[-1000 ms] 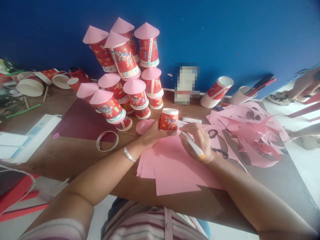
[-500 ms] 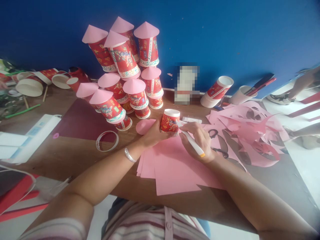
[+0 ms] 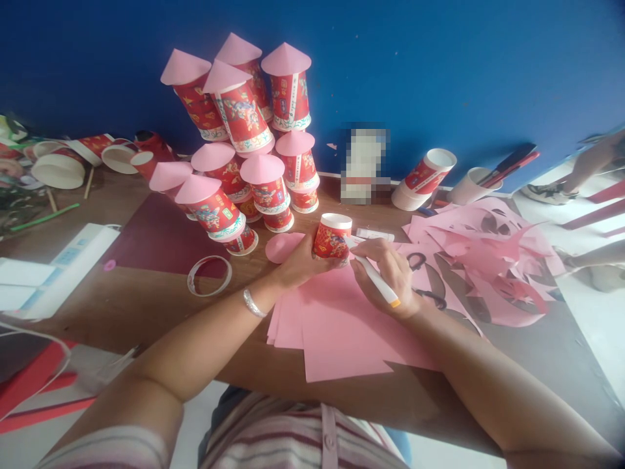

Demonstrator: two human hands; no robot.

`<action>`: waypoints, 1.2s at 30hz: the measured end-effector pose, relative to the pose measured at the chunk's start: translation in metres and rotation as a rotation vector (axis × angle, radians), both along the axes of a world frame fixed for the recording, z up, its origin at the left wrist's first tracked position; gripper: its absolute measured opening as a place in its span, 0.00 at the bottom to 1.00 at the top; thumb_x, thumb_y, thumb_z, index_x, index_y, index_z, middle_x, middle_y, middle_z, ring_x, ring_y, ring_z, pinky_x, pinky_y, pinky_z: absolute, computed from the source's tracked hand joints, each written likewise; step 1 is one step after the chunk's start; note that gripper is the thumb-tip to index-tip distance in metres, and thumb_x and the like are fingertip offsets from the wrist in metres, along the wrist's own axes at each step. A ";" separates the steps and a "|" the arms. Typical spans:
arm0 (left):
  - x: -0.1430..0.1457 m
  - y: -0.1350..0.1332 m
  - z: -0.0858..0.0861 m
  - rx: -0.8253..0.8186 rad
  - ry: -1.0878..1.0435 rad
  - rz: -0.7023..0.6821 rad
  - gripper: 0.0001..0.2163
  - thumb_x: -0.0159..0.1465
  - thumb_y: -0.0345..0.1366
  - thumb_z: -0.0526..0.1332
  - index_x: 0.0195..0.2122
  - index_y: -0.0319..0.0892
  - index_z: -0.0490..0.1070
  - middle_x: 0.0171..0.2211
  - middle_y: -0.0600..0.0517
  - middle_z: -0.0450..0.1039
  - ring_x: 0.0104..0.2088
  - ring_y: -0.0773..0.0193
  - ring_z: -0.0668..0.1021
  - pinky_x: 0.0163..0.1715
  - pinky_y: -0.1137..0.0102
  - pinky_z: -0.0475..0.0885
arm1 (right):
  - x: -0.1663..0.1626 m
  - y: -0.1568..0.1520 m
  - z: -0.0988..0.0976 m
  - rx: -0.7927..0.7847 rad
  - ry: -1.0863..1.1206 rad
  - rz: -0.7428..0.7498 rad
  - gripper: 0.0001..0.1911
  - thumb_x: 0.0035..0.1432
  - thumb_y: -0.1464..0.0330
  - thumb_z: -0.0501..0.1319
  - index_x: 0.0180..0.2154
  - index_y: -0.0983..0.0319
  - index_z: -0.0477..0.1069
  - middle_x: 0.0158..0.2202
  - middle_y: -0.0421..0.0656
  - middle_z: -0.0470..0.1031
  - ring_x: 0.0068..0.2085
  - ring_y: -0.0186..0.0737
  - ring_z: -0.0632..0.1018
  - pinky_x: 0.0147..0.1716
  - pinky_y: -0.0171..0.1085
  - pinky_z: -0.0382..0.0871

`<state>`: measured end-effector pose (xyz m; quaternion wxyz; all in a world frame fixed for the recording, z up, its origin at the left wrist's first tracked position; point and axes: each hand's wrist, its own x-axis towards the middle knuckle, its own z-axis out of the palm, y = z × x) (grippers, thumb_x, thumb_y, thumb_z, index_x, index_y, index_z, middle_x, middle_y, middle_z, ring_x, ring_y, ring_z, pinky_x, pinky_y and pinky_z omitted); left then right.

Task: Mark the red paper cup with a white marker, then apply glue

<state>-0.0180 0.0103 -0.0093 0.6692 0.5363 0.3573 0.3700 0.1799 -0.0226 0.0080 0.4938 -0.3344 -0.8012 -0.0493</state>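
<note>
My left hand (image 3: 305,260) is closed around the lower part of a red patterned paper cup (image 3: 333,236) with a white rim. In my right hand (image 3: 385,273) is a white marker (image 3: 375,280) with an orange end, held like a pen. Its tip is at the right side of the cup; whether it touches is hard to tell. Beneath both hands lie pink paper sheets (image 3: 342,339). A pink paper cone (image 3: 284,247) rests just left of the cup. Behind the cup lies a white marker cap or tube (image 3: 375,234).
Stacked cups with pink cone tops (image 3: 263,182) stand at the back left. Scissors (image 3: 430,286) and pink paper scraps (image 3: 498,260) lie on the right. A tape roll (image 3: 209,275) is at the left; a leaning cup stack (image 3: 424,179) and a pen cup (image 3: 473,185) stand by the wall.
</note>
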 end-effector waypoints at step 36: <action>0.000 0.001 0.005 0.016 0.011 0.006 0.23 0.57 0.45 0.77 0.49 0.42 0.75 0.45 0.45 0.80 0.48 0.51 0.81 0.50 0.55 0.76 | -0.002 -0.001 -0.001 0.000 0.018 -0.010 0.10 0.67 0.73 0.61 0.49 0.57 0.70 0.36 0.42 0.80 0.34 0.40 0.82 0.32 0.38 0.78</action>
